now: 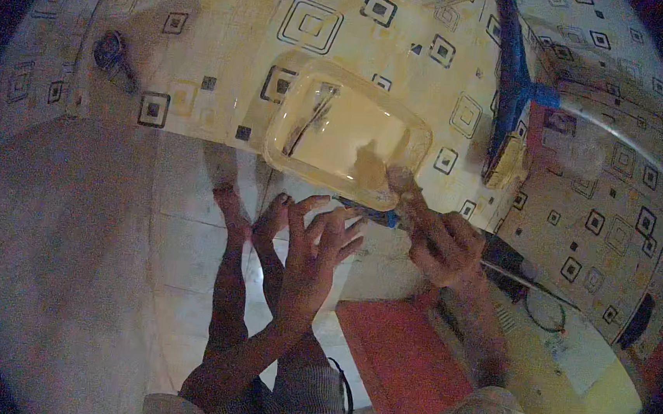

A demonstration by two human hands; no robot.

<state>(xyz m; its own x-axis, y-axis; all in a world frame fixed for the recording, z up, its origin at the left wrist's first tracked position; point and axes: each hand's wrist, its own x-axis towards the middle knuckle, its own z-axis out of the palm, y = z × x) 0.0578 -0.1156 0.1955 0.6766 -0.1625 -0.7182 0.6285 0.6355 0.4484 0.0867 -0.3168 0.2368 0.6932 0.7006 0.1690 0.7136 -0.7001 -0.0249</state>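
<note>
We've got the shallow pale tray on the bench, right at its near edge & in front of us. The bench has a cover w/ a pattern of squares. R hand is by the tray's near R corner, fingers curled & apparently pinching a brownish clump at the rim; it's too blurry to say what it is, or if it touches the tray. L hand is just below the tray's near side, fingers spread & bent, nothing seen in its grip; can't tell if any fingertip touches.

Progress, as far as we can judge: the tray's in place & looks to hold a pale, shiny layer, prob. liquid. A dark streak shows on its L side, object or reflection, unclear. A brown patch shows nr the clump, maybe shadow, maybe stuff in the tray. So work at the tray looks underway, not finished: the clump's in hand, not yet put down. How much is left, we can't tell from this.

Nearby: a blue item just below the tray's near rim, partly hidden; a wristwatch well off to the L; a long blue thing to the R, w/ a yellowish block by its near end.
</note>
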